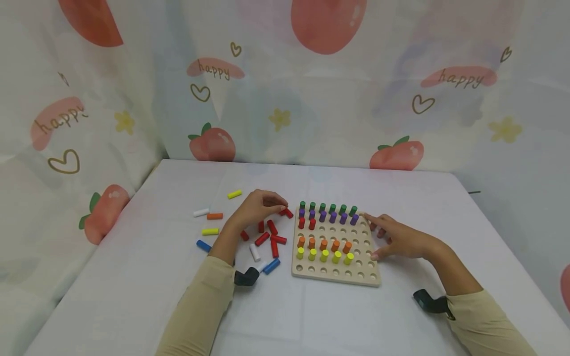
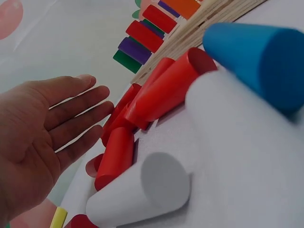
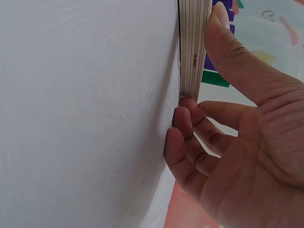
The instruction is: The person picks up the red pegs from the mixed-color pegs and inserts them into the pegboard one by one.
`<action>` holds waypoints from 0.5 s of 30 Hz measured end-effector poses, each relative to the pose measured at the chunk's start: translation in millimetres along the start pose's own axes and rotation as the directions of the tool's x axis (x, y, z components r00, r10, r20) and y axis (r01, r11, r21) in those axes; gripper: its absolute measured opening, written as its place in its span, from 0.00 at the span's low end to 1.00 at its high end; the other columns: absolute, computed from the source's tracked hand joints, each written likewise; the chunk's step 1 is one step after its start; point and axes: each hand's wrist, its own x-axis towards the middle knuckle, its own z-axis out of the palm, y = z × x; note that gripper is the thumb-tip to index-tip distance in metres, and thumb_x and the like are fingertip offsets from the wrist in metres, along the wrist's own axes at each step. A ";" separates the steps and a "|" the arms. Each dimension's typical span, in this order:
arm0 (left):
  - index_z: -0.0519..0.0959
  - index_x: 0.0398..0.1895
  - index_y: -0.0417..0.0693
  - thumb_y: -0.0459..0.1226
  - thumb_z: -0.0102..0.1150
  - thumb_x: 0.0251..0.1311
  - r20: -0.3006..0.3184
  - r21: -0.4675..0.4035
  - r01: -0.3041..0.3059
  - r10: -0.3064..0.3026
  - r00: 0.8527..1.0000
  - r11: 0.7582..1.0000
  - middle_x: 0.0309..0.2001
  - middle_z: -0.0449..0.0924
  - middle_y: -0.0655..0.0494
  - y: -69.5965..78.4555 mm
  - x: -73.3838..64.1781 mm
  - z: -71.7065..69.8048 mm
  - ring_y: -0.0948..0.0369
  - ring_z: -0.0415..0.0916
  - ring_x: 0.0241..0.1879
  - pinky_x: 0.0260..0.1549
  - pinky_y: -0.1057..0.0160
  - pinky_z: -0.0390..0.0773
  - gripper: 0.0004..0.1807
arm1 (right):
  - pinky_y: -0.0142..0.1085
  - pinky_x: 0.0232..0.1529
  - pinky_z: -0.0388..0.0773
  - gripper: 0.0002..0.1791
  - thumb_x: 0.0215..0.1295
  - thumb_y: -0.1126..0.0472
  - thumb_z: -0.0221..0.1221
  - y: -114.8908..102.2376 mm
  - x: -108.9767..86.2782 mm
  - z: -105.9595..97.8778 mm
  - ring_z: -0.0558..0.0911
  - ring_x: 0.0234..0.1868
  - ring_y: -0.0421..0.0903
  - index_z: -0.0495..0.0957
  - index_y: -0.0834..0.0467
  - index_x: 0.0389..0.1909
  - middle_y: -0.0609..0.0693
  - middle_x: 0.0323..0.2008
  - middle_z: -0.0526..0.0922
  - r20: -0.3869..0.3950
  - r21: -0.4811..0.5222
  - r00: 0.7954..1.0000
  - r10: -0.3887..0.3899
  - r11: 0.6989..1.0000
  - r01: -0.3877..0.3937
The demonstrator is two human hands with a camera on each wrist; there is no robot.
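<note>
The wooden pegboard [image 1: 336,278] lies on the table with rows of green, purple, red, orange and yellow pegs standing in its holes. My left hand [image 1: 258,207] is over the loose pegs left of the board, its fingertips right at a red peg [image 1: 289,213]. In the left wrist view its fingers are extended beside red pegs [image 2: 166,88]. At the board's right edge, my right hand [image 1: 403,238] holds the board, thumb on the near part and index finger at the far corner. The right wrist view shows the layered board edge [image 3: 194,52] by the thumb, other fingers curled low.
Loose red pegs [image 1: 262,239] lie between my left hand and the board. Around my left wrist are a white peg [image 1: 255,252] and blue pegs [image 1: 271,266]. Farther left lie yellow pegs [image 1: 210,231], an orange peg [image 1: 214,216] and another white peg [image 1: 201,212].
</note>
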 end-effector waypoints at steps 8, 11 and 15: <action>0.87 0.53 0.51 0.38 0.63 0.73 -0.008 0.046 0.039 -0.039 0.999 0.998 0.48 0.86 0.62 -3.9 -0.2 -4.4 0.58 0.80 0.54 0.57 0.55 0.79 0.11 | 0.41 0.46 0.77 0.60 0.55 0.45 0.76 -2.0 0.3 -0.8 0.71 0.50 0.52 0.53 0.64 0.80 0.56 0.56 0.69 -0.005 -0.001 1.000 -0.001 1.000 0.001; 0.87 0.53 0.51 0.38 0.63 0.73 -0.014 0.059 0.048 -0.048 0.999 0.997 0.48 0.85 0.61 -4.8 -1.7 -6.7 0.57 0.78 0.55 0.57 0.55 0.79 0.10 | 0.41 0.47 0.78 0.60 0.55 0.45 0.76 -2.3 0.1 -0.7 0.70 0.50 0.52 0.53 0.64 0.80 0.56 0.56 0.69 -0.003 0.003 1.000 0.000 1.000 0.000; 0.87 0.53 0.51 0.35 0.63 0.72 -0.027 0.077 0.057 -0.055 0.998 0.995 0.49 0.85 0.61 -4.3 -5.3 -11.9 0.56 0.78 0.56 0.56 0.55 0.79 0.10 | 0.41 0.47 0.78 0.60 0.55 0.45 0.76 -2.5 -0.3 -0.9 0.70 0.50 0.52 0.53 0.64 0.80 0.56 0.56 0.69 -0.002 0.006 1.000 0.001 1.000 -0.001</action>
